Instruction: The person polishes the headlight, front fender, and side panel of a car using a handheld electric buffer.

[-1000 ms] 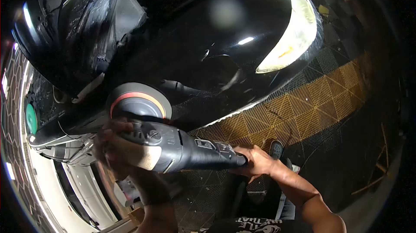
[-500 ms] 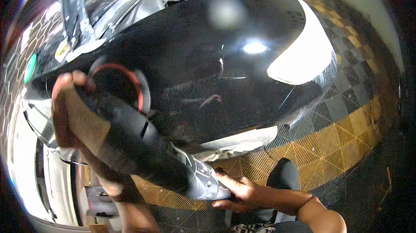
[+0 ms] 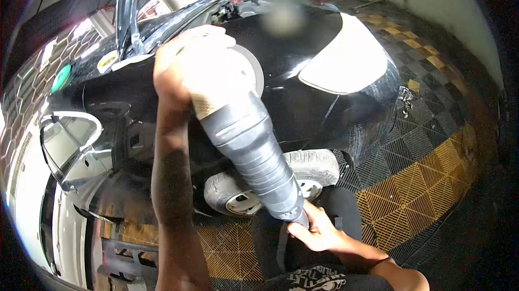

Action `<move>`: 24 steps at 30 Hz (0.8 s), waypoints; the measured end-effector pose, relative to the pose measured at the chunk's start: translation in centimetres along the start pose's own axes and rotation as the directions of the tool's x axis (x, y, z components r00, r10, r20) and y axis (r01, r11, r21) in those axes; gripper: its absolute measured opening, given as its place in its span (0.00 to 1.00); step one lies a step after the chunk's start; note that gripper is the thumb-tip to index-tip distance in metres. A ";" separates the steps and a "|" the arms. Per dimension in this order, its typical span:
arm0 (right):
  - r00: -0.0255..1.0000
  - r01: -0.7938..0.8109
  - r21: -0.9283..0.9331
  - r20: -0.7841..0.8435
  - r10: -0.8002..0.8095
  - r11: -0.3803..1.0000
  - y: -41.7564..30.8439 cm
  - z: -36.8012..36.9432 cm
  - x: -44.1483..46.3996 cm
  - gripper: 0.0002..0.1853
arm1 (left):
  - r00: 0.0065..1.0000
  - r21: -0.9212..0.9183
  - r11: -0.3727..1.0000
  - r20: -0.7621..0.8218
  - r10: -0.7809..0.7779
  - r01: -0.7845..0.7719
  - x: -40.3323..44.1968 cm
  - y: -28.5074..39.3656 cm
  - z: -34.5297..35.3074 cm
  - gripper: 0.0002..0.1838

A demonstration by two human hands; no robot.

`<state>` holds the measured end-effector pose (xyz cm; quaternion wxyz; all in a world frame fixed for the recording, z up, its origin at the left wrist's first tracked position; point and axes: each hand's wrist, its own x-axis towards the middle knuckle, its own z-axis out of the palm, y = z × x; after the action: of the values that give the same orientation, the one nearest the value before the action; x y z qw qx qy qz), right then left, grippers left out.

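Observation:
A car polisher [image 3: 251,147] with a grey, ribbed-looking body slants across the middle of the view, its head up and its tail down toward me. My left hand [image 3: 175,66] wraps over the head, which is washed out by bright light. Around the thin rear end, my right hand [image 3: 318,231] is closed. The rim of the round pad [image 3: 255,72] shows past the head, at the black fender [image 3: 292,120]. The pad's face is hidden, so I cannot tell whether it touches the paint.
The headlight [image 3: 351,58] looks bright white, right of the polisher. Below the fender is a pale-covered wheel [image 3: 316,165]. A side mirror [image 3: 70,134] sits left. Yellow and black grid tiles [image 3: 416,183] cover the floor, and a wall [image 3: 448,26] stands at right.
The polisher's head has moved right and upward in view, from the fender's left part toward the headlight. Both hands have kept hold. The camera view has shifted, showing more of the background.

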<state>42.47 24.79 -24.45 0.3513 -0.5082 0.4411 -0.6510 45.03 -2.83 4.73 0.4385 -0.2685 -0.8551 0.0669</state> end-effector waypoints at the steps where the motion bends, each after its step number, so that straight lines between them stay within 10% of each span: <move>1: 1.000 -0.026 0.013 -0.012 0.026 1.000 0.2 -0.4 -0.3 0.35 | 0.995 0.013 0.995 0.017 0.102 -0.102 1.0 0.2 1.2 0.16; 13: 0.995 0.082 -0.020 -0.058 -0.083 0.996 3.2 -0.5 -2.0 0.31 | 0.998 -0.259 0.964 0.016 -0.064 0.066 1.4 2.2 4.2 0.12; 20: 0.992 0.045 0.130 -0.123 -0.029 0.991 5.1 0.7 -2.2 0.30 | 0.970 -0.069 0.976 0.115 0.215 -0.208 3.3 2.0 6.7 0.12; 24: 0.993 0.107 0.073 -0.066 -0.103 0.992 5.5 1.1 -1.3 0.32 | 1.000 -0.180 0.983 0.019 0.022 -0.018 1.4 2.2 5.4 0.13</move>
<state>43.85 23.78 -29.91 0.3219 -0.4966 0.3992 -0.7003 40.96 0.40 1.69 0.4026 -0.3151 -0.8594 -0.0035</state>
